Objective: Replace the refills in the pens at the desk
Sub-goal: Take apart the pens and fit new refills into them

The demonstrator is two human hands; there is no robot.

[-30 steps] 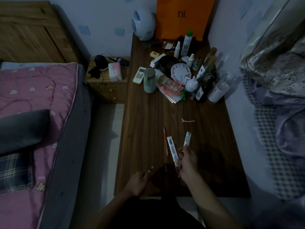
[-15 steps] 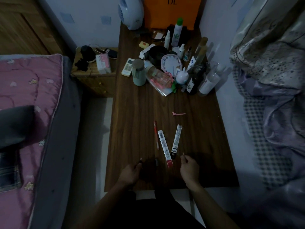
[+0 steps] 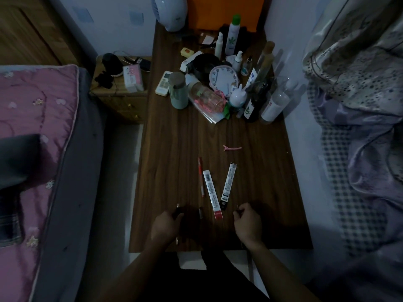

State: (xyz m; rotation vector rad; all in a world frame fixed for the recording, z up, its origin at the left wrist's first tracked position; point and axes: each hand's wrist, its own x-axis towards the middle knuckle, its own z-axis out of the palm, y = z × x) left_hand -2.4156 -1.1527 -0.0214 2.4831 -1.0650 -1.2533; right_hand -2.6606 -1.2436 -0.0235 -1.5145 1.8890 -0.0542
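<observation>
Hands at the desk's (image 3: 174, 149) near edge: left hand (image 3: 165, 223) grips a dark pen barrel (image 3: 177, 211); right hand (image 3: 247, 222) pinches something thin. Red pen (image 3: 200, 177) and two refill packs (image 3: 212, 194) (image 3: 227, 185) lie between, clutter well beyond.

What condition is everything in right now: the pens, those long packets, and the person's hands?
Red pen: lying flat on the desk, untouched.
Red-tipped refill packet: flat beside the pen, not held.
Black-tipped refill packet: flat, angled away from the other packet, not held.
Pink hair clip: lying alone, farther back.
Left hand: closed around a small dark pen part.
Right hand: pinching something thin; too dim to identify.
</observation>
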